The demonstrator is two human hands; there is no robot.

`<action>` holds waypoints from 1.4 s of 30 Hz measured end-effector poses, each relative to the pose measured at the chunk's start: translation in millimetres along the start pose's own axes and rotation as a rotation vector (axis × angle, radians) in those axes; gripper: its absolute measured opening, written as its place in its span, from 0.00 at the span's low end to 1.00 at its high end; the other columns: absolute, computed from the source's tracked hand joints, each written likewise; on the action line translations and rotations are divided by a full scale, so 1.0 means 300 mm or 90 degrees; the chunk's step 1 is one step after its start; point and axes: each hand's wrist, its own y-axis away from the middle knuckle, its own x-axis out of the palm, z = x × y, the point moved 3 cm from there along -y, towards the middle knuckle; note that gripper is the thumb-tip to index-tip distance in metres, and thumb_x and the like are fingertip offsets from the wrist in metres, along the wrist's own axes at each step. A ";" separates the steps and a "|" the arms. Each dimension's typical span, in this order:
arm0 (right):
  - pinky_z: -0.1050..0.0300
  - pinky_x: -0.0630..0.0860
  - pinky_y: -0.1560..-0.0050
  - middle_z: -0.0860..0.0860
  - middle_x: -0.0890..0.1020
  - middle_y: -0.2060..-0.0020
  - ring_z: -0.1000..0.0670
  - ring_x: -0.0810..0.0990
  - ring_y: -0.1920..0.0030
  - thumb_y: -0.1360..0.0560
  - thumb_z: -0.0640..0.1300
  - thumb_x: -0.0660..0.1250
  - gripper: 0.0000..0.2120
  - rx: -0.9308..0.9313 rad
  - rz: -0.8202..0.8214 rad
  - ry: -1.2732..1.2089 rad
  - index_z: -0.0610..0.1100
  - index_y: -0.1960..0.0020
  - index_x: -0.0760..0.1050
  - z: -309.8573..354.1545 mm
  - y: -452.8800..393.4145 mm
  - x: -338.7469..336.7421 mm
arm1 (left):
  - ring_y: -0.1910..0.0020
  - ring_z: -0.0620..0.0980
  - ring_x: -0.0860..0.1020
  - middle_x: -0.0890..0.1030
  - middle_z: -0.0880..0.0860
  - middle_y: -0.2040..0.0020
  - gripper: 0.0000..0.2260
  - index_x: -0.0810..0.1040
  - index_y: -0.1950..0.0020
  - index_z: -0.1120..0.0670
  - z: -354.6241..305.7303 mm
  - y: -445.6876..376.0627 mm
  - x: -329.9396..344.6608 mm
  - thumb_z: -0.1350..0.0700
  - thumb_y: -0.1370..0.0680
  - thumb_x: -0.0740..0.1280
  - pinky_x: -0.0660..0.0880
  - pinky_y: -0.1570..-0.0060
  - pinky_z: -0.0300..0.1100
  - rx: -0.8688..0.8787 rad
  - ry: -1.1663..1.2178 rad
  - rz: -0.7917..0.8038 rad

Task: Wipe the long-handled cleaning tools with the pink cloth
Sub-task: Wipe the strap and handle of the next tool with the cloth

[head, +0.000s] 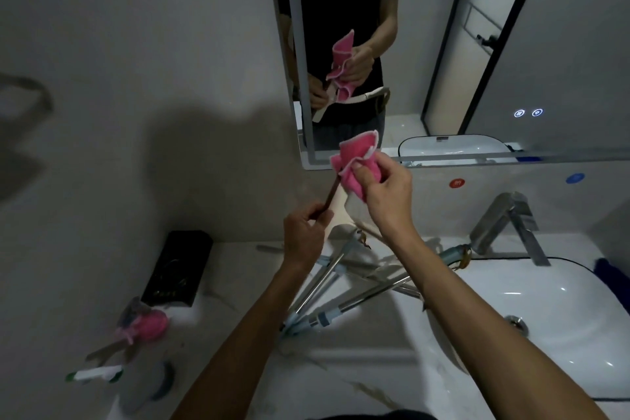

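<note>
My left hand (305, 232) grips a thin dark-handled tool (92, 195) and holds it up at a slant over the counter. Around the tool's upper end sits the bunched pink cloth (354, 164), which my right hand (385, 194) pinches with thumb and fingers. The tool's tip is hidden inside the cloth. Behind my hands a cream, flat-bladed tool (339, 211) leans against the wall. Several long metal-handled cleaning tools (341, 286) lie crossed on the counter beneath my forearms.
A white basin (531, 327) with a chrome faucet (508, 225) fills the right side. A black box (177, 268) stands at the wall on the left, with a pink item (150, 326) and small bottles (99, 375) in front of it. The mirror (477, 44) hangs above.
</note>
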 end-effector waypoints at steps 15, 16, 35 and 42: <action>0.52 0.79 0.50 0.51 0.85 0.48 0.47 0.83 0.50 0.29 0.38 0.71 0.20 -0.048 0.306 0.582 0.51 0.39 0.80 -0.149 0.066 0.091 | 0.62 0.45 0.83 0.85 0.52 0.60 0.08 0.85 0.49 0.61 0.002 -0.094 -0.114 0.58 0.24 0.74 0.78 0.64 0.36 0.069 -0.015 -0.085; 0.53 0.78 0.51 0.51 0.85 0.49 0.47 0.83 0.51 0.29 0.39 0.71 0.20 -0.039 0.304 0.621 0.52 0.38 0.80 -0.155 0.061 0.086 | 0.61 0.48 0.83 0.85 0.53 0.60 0.07 0.85 0.49 0.61 0.005 -0.100 -0.118 0.58 0.24 0.74 0.79 0.63 0.38 0.075 -0.021 -0.089; 0.56 0.72 0.60 0.49 0.84 0.56 0.47 0.79 0.57 0.26 0.45 0.73 0.15 0.096 0.317 0.583 0.47 0.39 0.81 -0.184 0.040 0.039 | 0.60 0.40 0.82 0.85 0.51 0.57 0.06 0.85 0.49 0.58 0.019 -0.074 -0.051 0.66 0.24 0.71 0.79 0.60 0.35 0.059 0.011 -0.064; 0.60 0.68 0.69 0.48 0.81 0.65 0.47 0.80 0.64 0.25 0.47 0.72 0.07 0.188 0.324 0.618 0.43 0.55 0.80 -0.219 0.025 0.012 | 0.63 0.38 0.79 0.83 0.52 0.61 0.03 0.85 0.51 0.62 0.041 -0.129 -0.134 0.65 0.24 0.72 0.75 0.62 0.32 0.084 -0.014 -0.133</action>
